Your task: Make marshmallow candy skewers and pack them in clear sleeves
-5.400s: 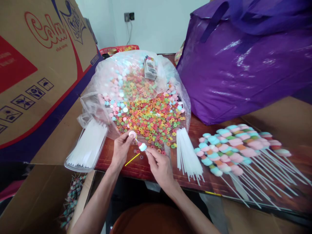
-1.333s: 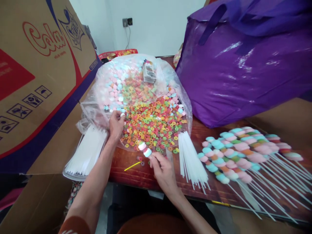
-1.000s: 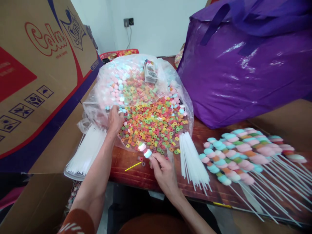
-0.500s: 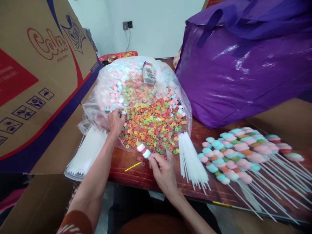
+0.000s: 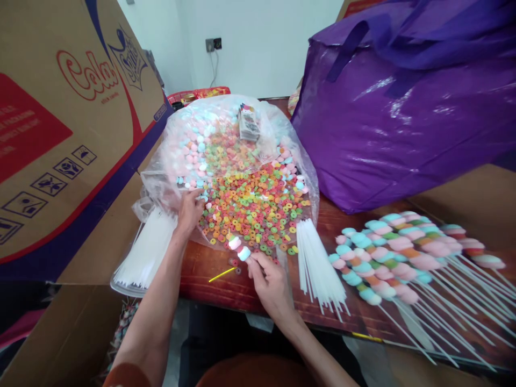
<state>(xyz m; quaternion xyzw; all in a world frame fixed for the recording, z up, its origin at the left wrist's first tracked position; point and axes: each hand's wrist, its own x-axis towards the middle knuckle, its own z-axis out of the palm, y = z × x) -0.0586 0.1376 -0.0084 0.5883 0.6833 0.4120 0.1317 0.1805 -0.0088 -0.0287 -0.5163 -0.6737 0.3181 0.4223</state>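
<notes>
My right hand (image 5: 271, 282) pinches a candy skewer (image 5: 238, 248) just below its lowest blue marshmallow. On the skewer, pink-white and blue marshmallows alternate with gummy rings, and its tip points up and left. The rest of its stick is hidden by my hand. My left hand (image 5: 189, 214) is at the left edge of the candy pile, its fingers bent together beside small blue marshmallows (image 5: 205, 199); what is between the fingertips, if anything, is too small to make out. Colourful gummy rings (image 5: 253, 207) spread across the clear plastic in front of both hands.
White sticks (image 5: 320, 269) lie right of my right hand; more sticks (image 5: 145, 255) sit beside my left forearm. Finished marshmallow skewers (image 5: 399, 242) are stacked at right. A purple bag (image 5: 395, 113) and a cardboard box (image 5: 92, 129) flank the table. A yellow strip (image 5: 222, 274) lies near the edge.
My left hand has shifted slightly down and toward me along the edge of the pile. My right hand keeps the skewer in nearly the same place. The view has shifted a little.
</notes>
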